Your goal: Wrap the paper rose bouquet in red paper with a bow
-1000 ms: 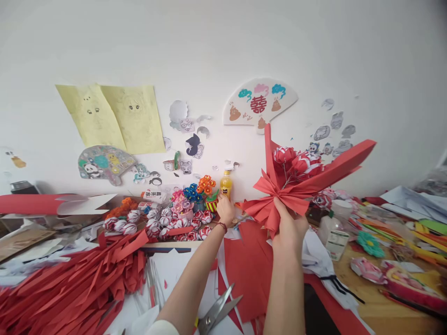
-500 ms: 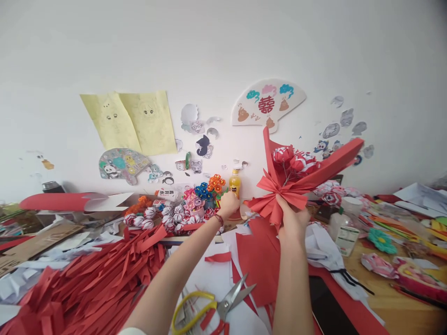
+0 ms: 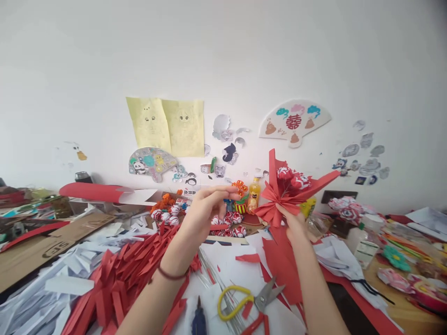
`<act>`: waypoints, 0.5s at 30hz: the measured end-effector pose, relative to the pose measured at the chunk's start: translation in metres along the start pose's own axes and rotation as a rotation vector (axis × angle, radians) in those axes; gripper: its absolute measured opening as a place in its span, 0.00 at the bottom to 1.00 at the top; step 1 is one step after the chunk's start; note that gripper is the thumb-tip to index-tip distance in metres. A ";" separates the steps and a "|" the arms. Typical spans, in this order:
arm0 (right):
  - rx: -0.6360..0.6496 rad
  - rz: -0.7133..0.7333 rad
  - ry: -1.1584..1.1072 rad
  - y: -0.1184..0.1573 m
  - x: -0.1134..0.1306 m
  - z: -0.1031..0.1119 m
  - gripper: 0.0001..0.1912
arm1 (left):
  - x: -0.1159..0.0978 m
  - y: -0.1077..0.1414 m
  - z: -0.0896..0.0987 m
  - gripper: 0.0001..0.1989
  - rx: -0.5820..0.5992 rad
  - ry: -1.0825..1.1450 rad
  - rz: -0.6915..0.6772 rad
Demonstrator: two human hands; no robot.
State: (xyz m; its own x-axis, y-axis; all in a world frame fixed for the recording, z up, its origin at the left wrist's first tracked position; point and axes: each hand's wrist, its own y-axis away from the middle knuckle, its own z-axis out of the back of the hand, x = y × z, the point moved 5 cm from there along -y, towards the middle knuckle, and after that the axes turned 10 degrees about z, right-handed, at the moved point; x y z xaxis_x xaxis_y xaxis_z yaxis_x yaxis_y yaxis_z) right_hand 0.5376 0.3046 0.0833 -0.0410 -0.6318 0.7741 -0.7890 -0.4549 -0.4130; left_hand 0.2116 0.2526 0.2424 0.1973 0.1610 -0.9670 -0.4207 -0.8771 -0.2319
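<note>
My right hand is closed around the gathered base of a red paper bouquet, which stands tilted with two red-and-white paper flowers between its folded red sheets. My left hand is raised to the left of the bouquet, fingers stretched out to the right and apart from it, with nothing seen in them. Behind the left fingertips are orange beaded flowers and a juice bottle. Below the hands, yellow-and-red scissors lie with spread blades on white paper.
Red paper strips and white strips heap up on the left. Near the front edge is a dark blue pen-like tool. A dark phone, a clear bottle and a teal flower lie at the right.
My left hand has moved back and left from beside the juice bottle, and its fingers have stretched out. The bouquet, still in my right hand, sits lower. The view has shifted left.
</note>
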 end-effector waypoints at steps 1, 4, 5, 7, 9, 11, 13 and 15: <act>0.002 0.008 0.014 -0.001 -0.005 -0.004 0.27 | -0.002 0.012 0.007 0.10 0.011 0.070 0.011; 0.029 0.045 0.051 -0.002 -0.017 -0.012 0.26 | -0.006 0.037 0.025 0.08 0.024 0.188 0.026; 0.040 0.060 0.062 -0.003 -0.021 -0.014 0.25 | -0.008 0.043 0.029 0.07 0.031 0.213 0.031; 0.062 0.085 0.085 -0.003 -0.029 -0.017 0.24 | -0.013 0.053 0.036 0.07 0.032 0.255 0.026; 0.091 0.101 0.112 -0.004 -0.039 -0.021 0.23 | -0.019 0.062 0.043 0.06 -0.019 0.285 0.002; 0.126 0.109 0.142 -0.005 -0.052 -0.026 0.23 | -0.026 0.070 0.048 0.06 -0.090 0.301 -0.016; 0.162 0.115 0.170 -0.007 -0.065 -0.031 0.23 | -0.029 0.074 0.053 0.06 -0.130 0.304 -0.018; 0.200 0.120 0.192 -0.009 -0.078 -0.036 0.24 | -0.030 0.073 0.059 0.06 -0.149 0.298 -0.014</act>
State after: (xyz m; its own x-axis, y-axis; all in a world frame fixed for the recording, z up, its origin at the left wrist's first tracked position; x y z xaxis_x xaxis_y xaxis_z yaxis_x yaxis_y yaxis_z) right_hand 0.5258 0.3801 0.0436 -0.2566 -0.5668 0.7829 -0.6361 -0.5108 -0.5783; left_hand 0.1224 0.2103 0.2481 0.4614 0.0539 -0.8855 -0.2860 -0.9358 -0.2059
